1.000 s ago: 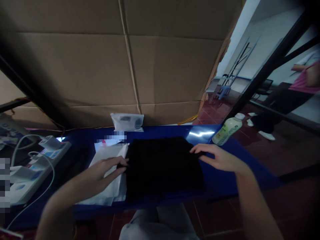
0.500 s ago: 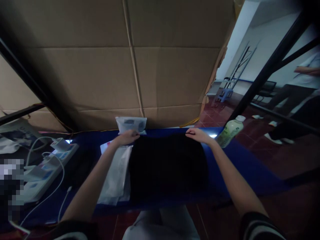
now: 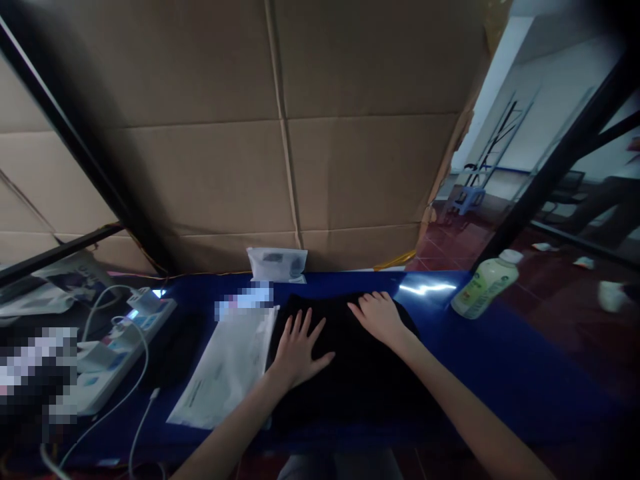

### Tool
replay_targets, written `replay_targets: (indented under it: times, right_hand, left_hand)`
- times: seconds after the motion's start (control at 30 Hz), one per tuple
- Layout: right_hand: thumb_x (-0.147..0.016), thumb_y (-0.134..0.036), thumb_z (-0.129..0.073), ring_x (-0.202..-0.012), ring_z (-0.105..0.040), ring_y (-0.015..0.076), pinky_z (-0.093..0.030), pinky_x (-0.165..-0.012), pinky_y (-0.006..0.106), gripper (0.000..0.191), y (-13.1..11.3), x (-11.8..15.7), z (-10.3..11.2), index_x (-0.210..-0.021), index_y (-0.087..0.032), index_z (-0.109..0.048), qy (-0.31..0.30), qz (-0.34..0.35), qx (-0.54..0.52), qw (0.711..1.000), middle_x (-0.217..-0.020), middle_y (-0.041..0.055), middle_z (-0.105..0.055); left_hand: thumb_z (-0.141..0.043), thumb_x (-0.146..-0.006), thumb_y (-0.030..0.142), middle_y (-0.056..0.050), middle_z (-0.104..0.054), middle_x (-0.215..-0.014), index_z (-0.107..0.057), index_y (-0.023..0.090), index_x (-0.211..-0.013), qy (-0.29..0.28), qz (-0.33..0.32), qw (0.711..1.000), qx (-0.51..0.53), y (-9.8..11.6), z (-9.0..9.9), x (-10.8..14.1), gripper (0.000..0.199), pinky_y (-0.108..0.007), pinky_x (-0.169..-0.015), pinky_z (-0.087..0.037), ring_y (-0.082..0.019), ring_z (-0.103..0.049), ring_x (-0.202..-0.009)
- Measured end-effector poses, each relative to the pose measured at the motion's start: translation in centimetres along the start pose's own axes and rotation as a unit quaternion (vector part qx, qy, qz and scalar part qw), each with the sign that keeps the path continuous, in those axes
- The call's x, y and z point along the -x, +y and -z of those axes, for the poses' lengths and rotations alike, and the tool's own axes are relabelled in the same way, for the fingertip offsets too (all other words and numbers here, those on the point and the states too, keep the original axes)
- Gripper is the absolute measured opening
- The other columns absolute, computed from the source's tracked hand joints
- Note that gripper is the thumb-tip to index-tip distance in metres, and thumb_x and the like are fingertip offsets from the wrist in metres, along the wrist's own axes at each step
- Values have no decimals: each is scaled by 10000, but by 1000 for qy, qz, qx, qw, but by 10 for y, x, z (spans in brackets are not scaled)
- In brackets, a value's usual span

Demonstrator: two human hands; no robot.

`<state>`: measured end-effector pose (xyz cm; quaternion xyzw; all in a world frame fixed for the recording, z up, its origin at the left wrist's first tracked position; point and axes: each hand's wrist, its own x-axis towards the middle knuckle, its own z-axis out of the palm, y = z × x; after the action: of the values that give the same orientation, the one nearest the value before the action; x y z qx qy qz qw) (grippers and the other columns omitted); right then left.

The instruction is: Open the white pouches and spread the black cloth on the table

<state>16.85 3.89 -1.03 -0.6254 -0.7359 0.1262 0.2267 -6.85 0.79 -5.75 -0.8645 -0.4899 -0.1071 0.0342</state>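
Observation:
A black cloth item (image 3: 345, 380), its exact kind hard to make out, lies flat on the blue table in front of me. My left hand (image 3: 299, 353) rests palm down on its left part, with fingers spread. On its upper right part lies my right hand (image 3: 379, 317), fingers stretched forward and slightly bent, thumb apart. Neither hand grips the cloth. Left of the cloth is a flat translucent plastic bag (image 3: 225, 373), close to my left forearm. A small translucent zip pouch (image 3: 277, 265) leans near the cardboard behind the cloth.
On the blue table (image 3: 500, 373), a green-labelled bottle (image 3: 487, 285) stands at right. A white power strip (image 3: 120, 363) with plugs and cables lies left. Cardboard (image 3: 200, 180) walls the back, between black metal posts (image 3: 555, 160). A person's legs (image 3: 600, 207) show at far right.
Both hands have let go of the cloth's far edge and now lie flat on it, nearer to me. The view has shifted a little.

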Motion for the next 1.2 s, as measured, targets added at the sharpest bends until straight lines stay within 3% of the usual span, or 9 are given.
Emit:
replay_targets:
  times: [0.17,0.27,0.47,0.63,0.73,0.83,0.9,1.0,1.2]
  right_hand:
    - [-948,-379,-530,-924,-652,223,-496,-880,403,260,-63,-102,-20,-1077,-180,-636,-63,-28,-183,981,-950,85,-695]
    - [-941,-366,-569,-988,-628,211,-536,-844,416,342,-91,-147,-42,-1222,-171,-565,-88,-67,-294,949,-1172,88,-619]
    - [-935,-357,-583,-1019,-618,215,-535,-856,427,354,-107,-162,-65,-1234,-170,-556,-75,-71,-455,884,-1219,88,-591]
    - [-921,-431,-545,-819,-677,175,-551,-818,341,208,-83,-127,-36,-935,-224,-535,-21,-4,-531,847,-796,-7,-661]
    - [-850,-488,-616,-852,-673,189,-532,-841,337,267,-55,-84,-1,-869,-242,-516,-1,40,-542,840,-809,-9,-669]
    - [-864,-477,-610,-817,-638,169,-505,-820,309,249,-23,-30,28,-877,-239,-538,22,72,-504,860,-849,-11,-640]
    - [-909,-469,-550,-695,-572,137,-471,-676,249,232,-1,6,38,-876,-240,-529,61,47,-446,892,-753,-37,-571]
    - [-941,-459,-493,-634,-506,128,-420,-600,231,241,27,53,37,-859,-233,-518,112,-5,-370,922,-701,-45,-507]
    - [-971,-386,-440,-976,-615,211,-496,-859,344,249,44,116,12,-1091,-220,-581,166,-28,-249,954,-1029,58,-638]
  left_hand:
    - [-458,-842,696,-160,-337,-1546,-382,261,-1476,-3,-1,1000,9,-1,0,-1,772,-577,-1116,-253,-404,-295,-1414]
    - [-462,-847,687,-154,-333,-1550,-363,261,-1485,-4,2,1000,13,-1,0,1,773,-575,-1122,-243,-398,-290,-1417]
    - [-407,-860,708,-147,-341,-1547,-360,257,-1486,10,-11,1000,13,-3,-3,2,773,-573,-1122,-236,-388,-289,-1418]
    - [-435,-858,691,-146,-356,-1539,-366,265,-1483,26,-15,1000,0,-5,-8,1,759,-566,-1107,-266,-392,-325,-1398]
    - [-473,-849,674,-148,-381,-1525,-394,265,-1468,40,-19,999,-3,-6,-9,1,746,-571,-1091,-292,-401,-343,-1386]
    - [-500,-857,637,-152,-441,-1483,-475,232,-1413,69,-33,997,10,-6,-2,-2,688,-553,-1084,-328,-383,-381,-1369]
    - [-509,-887,569,-154,-542,-1389,-577,190,-1300,93,-41,994,28,-7,10,-6,565,-523,-1083,-353,-348,-440,-1333]
    - [-555,-894,475,-134,-673,-1157,-648,165,-1084,135,-36,988,58,-8,31,-7,376,-489,-1025,-430,-315,-558,-1209]
    - [-595,-896,305,-32,-711,-986,-558,213,-1091,183,-37,969,163,-2,50,14,218,-340,-749,-558,-197,-697,-846]
